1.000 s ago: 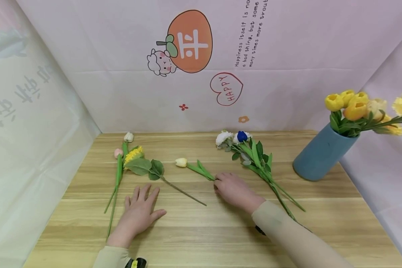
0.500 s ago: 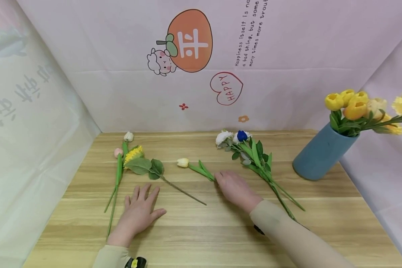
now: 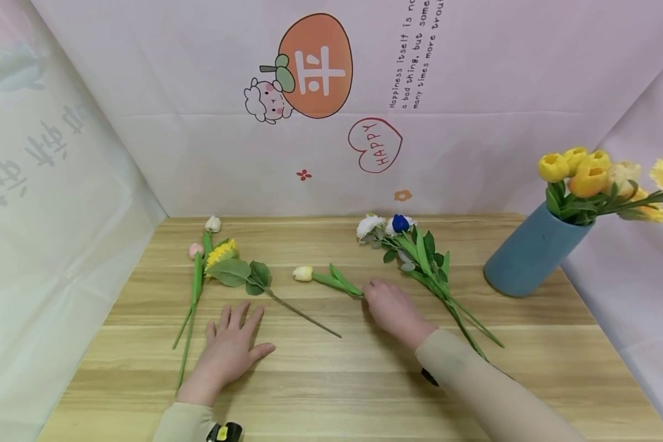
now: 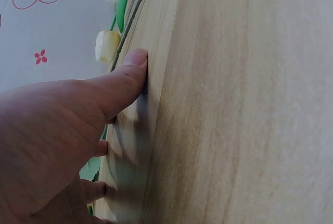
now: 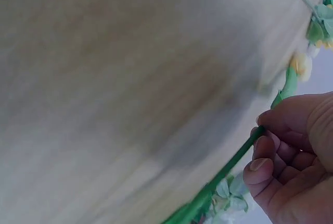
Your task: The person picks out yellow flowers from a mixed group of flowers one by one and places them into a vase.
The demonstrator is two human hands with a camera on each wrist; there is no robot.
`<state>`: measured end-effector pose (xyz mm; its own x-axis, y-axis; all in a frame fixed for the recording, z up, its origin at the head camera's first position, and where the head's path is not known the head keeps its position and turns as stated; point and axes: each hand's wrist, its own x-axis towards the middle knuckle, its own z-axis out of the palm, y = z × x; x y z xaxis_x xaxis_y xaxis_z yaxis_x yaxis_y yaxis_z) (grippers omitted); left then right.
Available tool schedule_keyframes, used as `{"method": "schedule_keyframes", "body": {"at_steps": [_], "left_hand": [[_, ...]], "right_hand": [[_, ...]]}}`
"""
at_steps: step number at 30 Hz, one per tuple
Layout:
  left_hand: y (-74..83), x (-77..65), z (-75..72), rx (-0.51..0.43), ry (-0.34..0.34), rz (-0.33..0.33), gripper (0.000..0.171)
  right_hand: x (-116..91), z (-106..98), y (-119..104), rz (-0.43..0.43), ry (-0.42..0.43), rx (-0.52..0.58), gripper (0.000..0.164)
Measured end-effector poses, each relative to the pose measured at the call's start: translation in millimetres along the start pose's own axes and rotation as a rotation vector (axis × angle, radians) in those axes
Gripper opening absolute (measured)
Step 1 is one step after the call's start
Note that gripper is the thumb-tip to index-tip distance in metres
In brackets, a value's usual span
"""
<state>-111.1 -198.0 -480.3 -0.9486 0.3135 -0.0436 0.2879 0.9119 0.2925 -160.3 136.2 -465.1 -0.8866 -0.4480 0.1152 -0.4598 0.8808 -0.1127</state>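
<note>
My right hand [image 3: 392,308] pinches the green stem [image 5: 235,160] of a pale yellow tulip [image 3: 303,274] between thumb and fingers. The tulip's bloom points left, and its leaves [image 3: 338,281] lie between bloom and hand. My left hand [image 3: 229,351] rests on the table with fingers spread, holding nothing. Just beyond its fingertips lies a sunflower [image 3: 221,253], its bare brown stem slanting right. In the left wrist view the thumb [image 4: 136,58] lies against the wood.
A pink tulip [image 3: 196,250] and a white tulip [image 3: 213,224] lie at the left. White flowers [image 3: 369,227] and a blue tulip [image 3: 400,223] lie right of centre. A tilted blue vase [image 3: 536,252] with yellow flowers stands at the right. A printed cloth [image 3: 226,166] backs the table.
My right hand has shifted slightly to the right, and the pale yellow tulip has slid right with it. The left hand has stayed in place.
</note>
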Motion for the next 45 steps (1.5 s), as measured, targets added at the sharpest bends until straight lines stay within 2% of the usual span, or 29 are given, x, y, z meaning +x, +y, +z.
{"method": "schedule_keyframes", "body": {"at_steps": [6,11,17,24,31,34,45], "left_hand": [[0.5,0.5,-0.4,0.002,0.0,-0.001,0.076],[0.9,0.5,-0.8,0.0,-0.001,-0.001,0.076],[-1.1,0.2,1.2,-0.014,-0.008,0.0,0.077],[-0.7,-0.7,1.1,-0.014,-0.005,-0.007,0.076],[0.9,-1.2,-1.2,-0.015,-0.007,-0.007,0.076],[1.3,-1.2,-1.5,-0.015,-0.009,-0.008,0.076],[1.3,-0.5,-1.9,-0.01,-0.007,-0.007,0.076]], "right_hand": [[-2.2,-17.6,7.1,-0.04,0.088,-0.067,0.012],[-4.7,-41.0,12.5,-0.09,0.2,-0.142,0.012],[-6.1,-67.6,24.1,-0.155,0.3,-0.19,0.022],[-11.8,-93.8,39.6,-0.189,0.417,-0.252,0.024],[-21.8,-114.0,56.8,-0.191,0.559,-0.256,0.021],[-27.7,-122.5,63.9,-0.175,0.595,-0.264,0.02],[-39.6,-144.1,88.1,-0.139,0.804,-0.339,0.017]]}}
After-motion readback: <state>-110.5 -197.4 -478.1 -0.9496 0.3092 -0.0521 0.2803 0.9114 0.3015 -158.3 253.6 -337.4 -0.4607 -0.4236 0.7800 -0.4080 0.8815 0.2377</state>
